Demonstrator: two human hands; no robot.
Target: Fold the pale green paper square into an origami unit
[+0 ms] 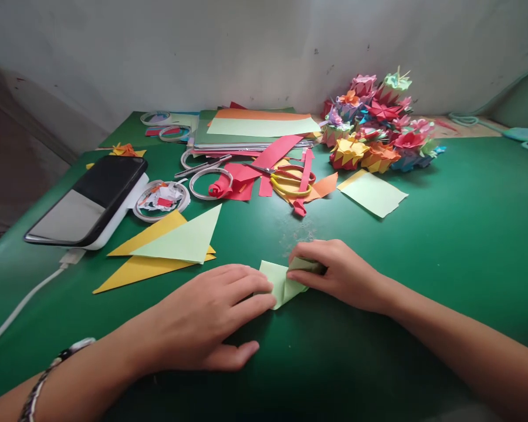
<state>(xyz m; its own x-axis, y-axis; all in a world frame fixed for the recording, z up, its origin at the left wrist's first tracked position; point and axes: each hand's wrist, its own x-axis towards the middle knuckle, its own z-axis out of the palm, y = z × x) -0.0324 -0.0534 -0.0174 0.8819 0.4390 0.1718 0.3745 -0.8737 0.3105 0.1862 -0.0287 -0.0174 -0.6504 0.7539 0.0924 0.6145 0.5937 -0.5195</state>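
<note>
A small pale green paper (273, 283), partly folded, lies on the green table in front of me. My left hand (229, 310) rests flat at its left side, fingertips on the paper and thumb spread away. The right part of the paper is pinched between the thumb and fingers of my right hand (330, 266), which lifts that part a little and hides some of it. Just left and behind are folded triangles, a light green one (187, 237) lying over yellow ones (145, 273).
A phone on a white power bank (101, 199) with a cable is at the left. Tape rolls (211, 183), scissors (290, 186), red strips and a paper stack (264, 126) lie behind. Colourful paper flowers (382, 129) are piled back right, near a light green sheet (374, 193).
</note>
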